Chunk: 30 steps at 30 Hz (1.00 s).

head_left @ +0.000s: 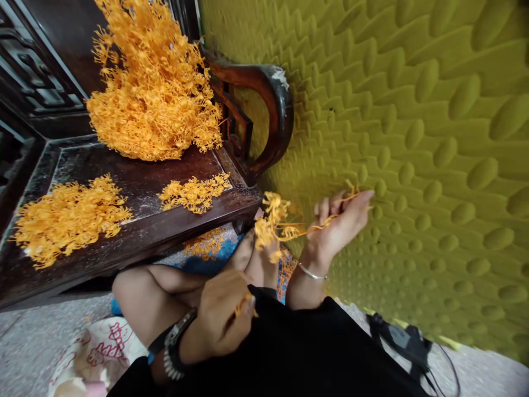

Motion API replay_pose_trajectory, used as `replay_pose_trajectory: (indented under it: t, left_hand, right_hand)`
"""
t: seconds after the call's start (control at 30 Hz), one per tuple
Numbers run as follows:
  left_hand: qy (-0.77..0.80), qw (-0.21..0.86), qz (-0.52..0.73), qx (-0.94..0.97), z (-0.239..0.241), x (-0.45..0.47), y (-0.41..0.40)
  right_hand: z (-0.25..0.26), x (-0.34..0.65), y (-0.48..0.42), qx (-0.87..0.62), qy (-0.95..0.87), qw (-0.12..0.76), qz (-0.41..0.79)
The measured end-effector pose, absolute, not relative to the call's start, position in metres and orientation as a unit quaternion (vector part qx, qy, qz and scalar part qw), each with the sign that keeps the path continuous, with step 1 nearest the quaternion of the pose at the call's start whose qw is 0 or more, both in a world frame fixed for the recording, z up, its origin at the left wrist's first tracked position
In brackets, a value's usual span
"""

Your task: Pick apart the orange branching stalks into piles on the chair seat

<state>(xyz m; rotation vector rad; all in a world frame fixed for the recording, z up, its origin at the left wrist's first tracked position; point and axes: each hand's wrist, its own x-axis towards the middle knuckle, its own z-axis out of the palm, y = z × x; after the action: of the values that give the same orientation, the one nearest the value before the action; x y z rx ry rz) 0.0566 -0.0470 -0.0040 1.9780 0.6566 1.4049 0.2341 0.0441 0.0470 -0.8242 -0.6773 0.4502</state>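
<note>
My right hand [341,223], raised in front of the yellow-green wall, has its fingers curled round the thin stems of an orange plastic flower sprig. The curly heads of this sprig [270,220] hang out to the left of the hand, slightly blurred. Low over my lap, my left hand [227,311] is closed, with a small orange piece [244,304] pinched between thumb and forefinger. Most of that piece is hidden by the fingers. On the dark wooden bench [140,196] lie a tall heap of similar orange sprigs [152,88] and two smaller piles, one left [72,218], one right [194,193].
A curved wooden armrest [283,110] stands between the bench and the padded wall [413,138]. Loose orange bits [206,242] lie on blue material by my legs. A white bag with red drawings [107,347] is at lower left, a black strapped object [399,339] at lower right.
</note>
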Motion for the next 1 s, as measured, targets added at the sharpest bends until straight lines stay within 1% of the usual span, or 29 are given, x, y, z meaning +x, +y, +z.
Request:
replay_pose_trajectory:
  t: [0.07,0.13,0.2,0.27,0.4,0.53,0.67,0.73,0.8,0.87,0.9,0.93,1.0]
  left_hand:
    - [0.324,0.351,0.517,0.710,-0.004,0.050,-0.047]
    - [0.388,0.377,0.528,0.655,-0.003,0.048,-0.042]
    - [0.410,0.396,0.554,0.607,0.000,0.052,-0.034]
    - [0.398,0.412,0.562,0.597,0.003,0.058,-0.024]
    - [0.385,0.392,0.547,0.632,0.006,0.072,-0.006]
    - [0.387,0.365,0.475,0.701,0.003,0.084,0.007]
    - [0.333,0.395,0.457,0.724,-0.002,0.090,0.015]
    - [0.303,0.416,0.477,0.713,-0.004,0.092,0.016]
    - [0.287,0.429,0.507,0.690,-0.007,0.092,0.014]
    - [0.282,0.442,0.543,0.656,-0.011,0.089,0.009]
    - [0.287,0.450,0.573,0.622,-0.013,0.086,0.006]
    - [0.292,0.460,0.611,0.574,-0.015,0.080,0.004]
    - [0.292,0.471,0.697,0.456,-0.019,0.063,-0.001]
  right_hand:
    - [0.048,0.229,0.040,-0.405,-0.368,0.798,0.253]
    - [0.046,0.220,0.034,-0.428,-0.434,0.732,0.304]
    - [0.044,0.212,0.027,-0.447,-0.492,0.665,0.341]
    - [0.043,0.207,0.023,-0.457,-0.526,0.621,0.359]
    - [0.045,0.205,0.018,-0.467,-0.545,0.596,0.359]
    - [0.043,0.206,0.016,-0.484,-0.557,0.566,0.369]
    - [0.036,0.208,0.017,-0.476,-0.532,0.577,0.396]
    - [0.031,0.205,0.018,-0.444,-0.492,0.590,0.461]
    - [0.030,0.202,0.018,-0.384,-0.434,0.598,0.553]
    - [0.033,0.205,0.017,-0.326,-0.379,0.609,0.616]
    - [0.037,0.210,0.016,-0.306,-0.362,0.625,0.620]
    - [0.042,0.217,0.015,-0.293,-0.348,0.657,0.600]
    - [0.051,0.234,0.011,-0.275,-0.328,0.744,0.513]
